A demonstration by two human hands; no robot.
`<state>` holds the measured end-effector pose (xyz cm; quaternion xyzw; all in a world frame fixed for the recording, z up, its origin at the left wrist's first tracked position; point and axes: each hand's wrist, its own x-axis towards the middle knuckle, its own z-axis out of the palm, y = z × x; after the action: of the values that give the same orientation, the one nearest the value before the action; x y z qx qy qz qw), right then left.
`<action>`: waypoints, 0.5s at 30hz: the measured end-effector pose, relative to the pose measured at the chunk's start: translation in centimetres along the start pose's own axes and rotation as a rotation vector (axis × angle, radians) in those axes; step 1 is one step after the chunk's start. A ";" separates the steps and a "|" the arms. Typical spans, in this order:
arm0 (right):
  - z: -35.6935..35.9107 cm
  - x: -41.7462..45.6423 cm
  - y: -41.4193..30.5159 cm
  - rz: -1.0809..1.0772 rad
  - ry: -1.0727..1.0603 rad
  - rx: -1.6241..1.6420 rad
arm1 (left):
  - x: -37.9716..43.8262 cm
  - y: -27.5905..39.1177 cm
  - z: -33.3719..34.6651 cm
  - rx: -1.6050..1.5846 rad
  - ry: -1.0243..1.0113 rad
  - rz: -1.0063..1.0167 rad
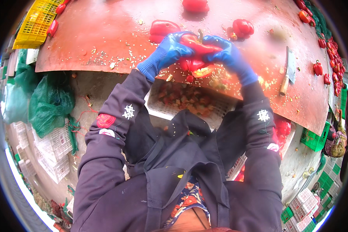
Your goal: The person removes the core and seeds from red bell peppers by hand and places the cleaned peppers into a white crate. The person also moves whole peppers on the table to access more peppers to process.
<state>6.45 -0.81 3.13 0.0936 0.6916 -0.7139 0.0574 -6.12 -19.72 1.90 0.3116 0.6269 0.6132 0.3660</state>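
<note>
Both my hands wear blue gloves and hold one red bell pepper (197, 43) with its stem upward, over the near edge of a reddish table (84, 43). My left hand (172, 49) grips its left side; my right hand (226, 50) grips its right side. Just below, red pepper pieces (203, 72) with pale inner flesh show; whether they are joined to the held pepper I cannot tell. A whole-looking red pepper (163, 29) lies beyond my left hand, and another pepper (243, 29) beyond my right. Pale seeds are scattered around.
A cleaver with a wooden handle (284, 84) lies on the table at right. Beneath the table edge stands a white crate (159, 114) of pepper scraps. Green netting (50, 101) hangs at left, a yellow crate (36, 27) stands far left, and peppers (333, 63) are heaped far right.
</note>
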 end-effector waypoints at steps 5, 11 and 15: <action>-1.0 0.4 1.3 0.090 0.021 0.293 | 0.8 -0.6 -1.0 -0.342 -0.242 0.025; 0.8 0.9 1.5 -0.265 0.096 0.102 | 2.3 -1.1 0.0 -0.444 -0.109 -0.046; 2.2 1.1 0.7 -0.362 0.385 -0.130 | 2.5 0.5 1.9 -0.048 0.108 0.055</action>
<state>5.45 -2.93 2.29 0.0986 0.7398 -0.6354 -0.1980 -5.90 -16.56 2.22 0.2864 0.6222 0.6535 0.3221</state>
